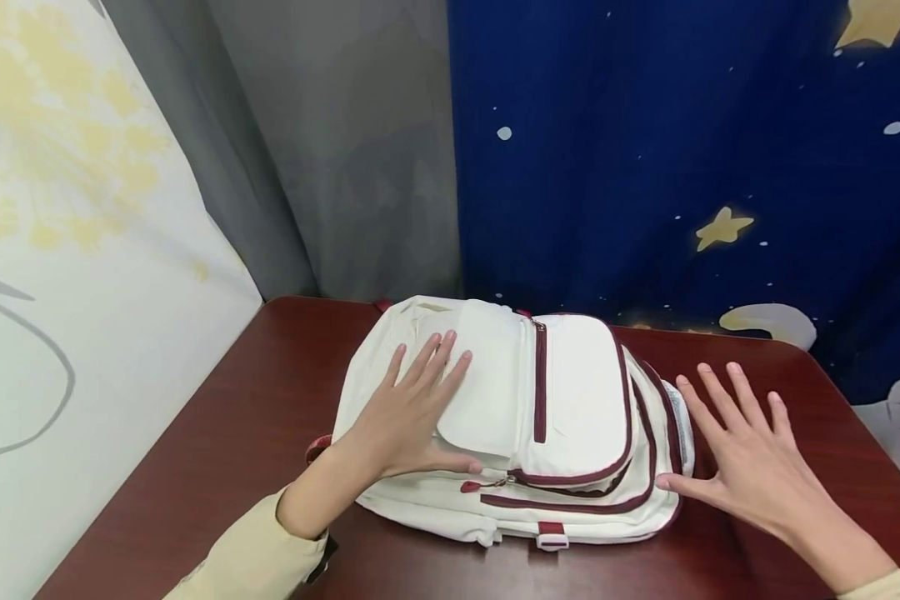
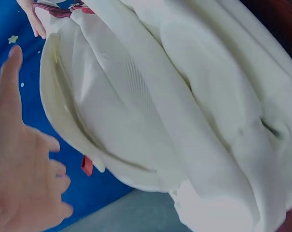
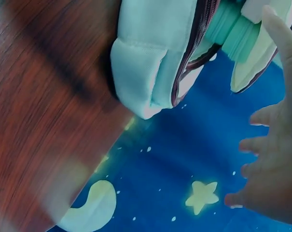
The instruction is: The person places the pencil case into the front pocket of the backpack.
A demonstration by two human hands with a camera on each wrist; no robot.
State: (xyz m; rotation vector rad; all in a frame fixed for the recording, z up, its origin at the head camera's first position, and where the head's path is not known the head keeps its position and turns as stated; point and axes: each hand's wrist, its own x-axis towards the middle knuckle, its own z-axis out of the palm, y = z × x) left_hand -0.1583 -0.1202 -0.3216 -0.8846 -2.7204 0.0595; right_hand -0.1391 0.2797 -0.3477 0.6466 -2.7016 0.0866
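A white backpack with dark red zippers lies flat on a table, its top end toward the right. My left hand is spread over the backpack's left part, fingers straight, holding nothing. Just off the right end, my right hand has its fingers fanned out and also holds nothing. A red zipper pull hangs at the near side, close under the left thumb. In the right wrist view, the unzipped end of the backpack shows pale green, ribbed-looking contents inside.
The dark red wooden table reaches back to a grey curtain and a blue curtain with stars and a moon. At the left edge hangs a white cloth with yellow print.
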